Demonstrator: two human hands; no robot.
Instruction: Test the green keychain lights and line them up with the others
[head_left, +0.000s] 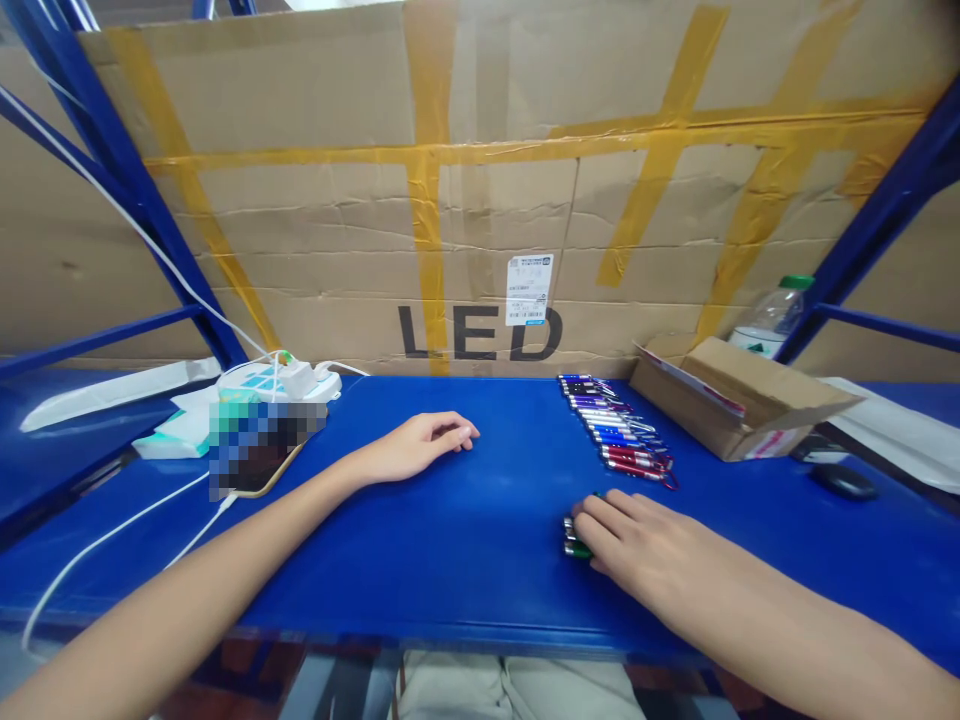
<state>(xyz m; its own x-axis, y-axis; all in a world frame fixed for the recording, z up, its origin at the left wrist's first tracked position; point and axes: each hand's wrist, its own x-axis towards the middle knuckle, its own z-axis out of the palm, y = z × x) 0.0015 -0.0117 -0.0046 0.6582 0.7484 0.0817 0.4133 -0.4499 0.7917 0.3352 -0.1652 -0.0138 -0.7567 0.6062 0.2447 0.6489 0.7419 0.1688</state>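
Roughly a dozen keychain torches (616,432) lie lined up right of centre, while the right hand (637,545) covers a few unsorted torches (573,537) on the blue surface (465,540), left hand (420,447) resting loosely curled, empty.

Small flashlights under the right hand

A few small keychain flashlights (576,540) – green and silver ends showing – lie flat on the table, mostly covered by the right hand (637,545).
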